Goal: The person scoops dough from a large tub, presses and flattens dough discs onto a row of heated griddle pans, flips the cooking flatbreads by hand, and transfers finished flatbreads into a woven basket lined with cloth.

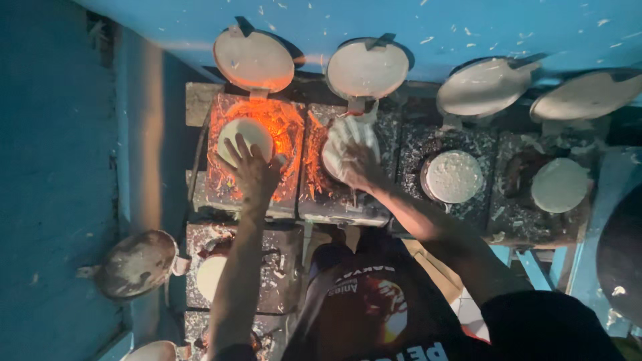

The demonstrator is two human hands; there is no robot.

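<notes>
Orange glow marks the far-left burner block (249, 155) of the upper row; the other three blocks in that row are dark. Four round hinged lids (253, 60) stand raised behind this row against the blue wall (414, 23), one per block. A fifth lid (136, 263) hangs open at lower left beside a lower block (241, 267), and the edge of a sixth shows at the bottom edge of the view.

Pale dough discs number at least five: one under each hand, two uncovered on the right-hand blocks (453, 176) and (559, 185), and one on the lower block (211, 277).

The left hand (255, 168) lies flat, fingers spread, on the near edge of the glowing block's disc (245, 137); nothing is gripped. The right hand (358, 164) rests on the second block's disc (348, 144), fingers spread and white with flour, likewise gripping nothing.

The person's dark shirt carries a round orange print (388, 307) with pale lettering around it. A dark round object (622, 254) cuts into view at far right.
</notes>
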